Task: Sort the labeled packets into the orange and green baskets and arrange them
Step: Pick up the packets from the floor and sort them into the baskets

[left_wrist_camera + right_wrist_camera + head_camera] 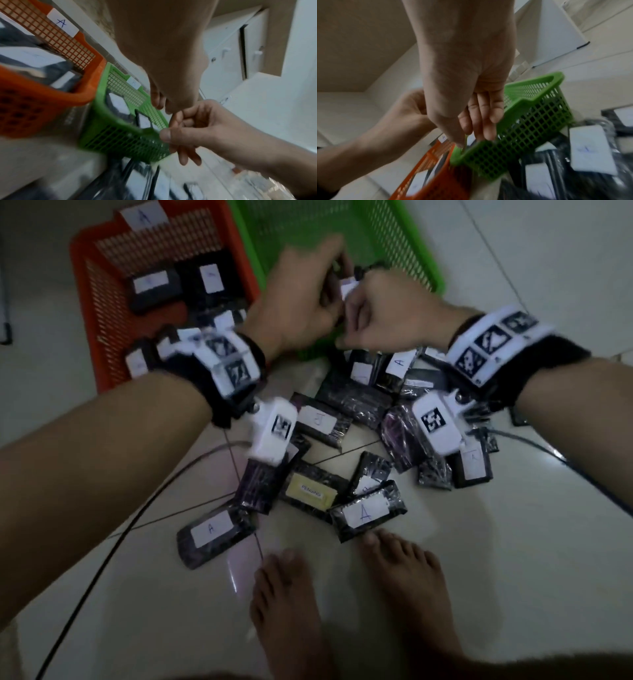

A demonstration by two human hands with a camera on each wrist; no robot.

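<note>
Both hands are meeting over the green plastic mesh basket [404, 244], left hand [294, 313] and right hand [383, 313] pinching one black white-labelled packet [347, 287], probably reading its label; other packets are lying in the orange mesh basket [92, 313] and on the floor.

The floor [513, 542] is made of large pale glossy tiles with thin dark joints, and it reflects a soft, dim light; the whole room looks rather dark in the head view. A thin black cable [102, 559] lies on the tiles in a long curve, and a second cable [548, 450] runs on the other side. In the left wrist view a white cabinet [228, 56] with two doors and small handles stands against a beige wall [278, 33]. In the right wrist view a plain beige wall [364, 40] meets the pale floor, and a white panel with a dark edge [556, 33] is seen further away.
</note>
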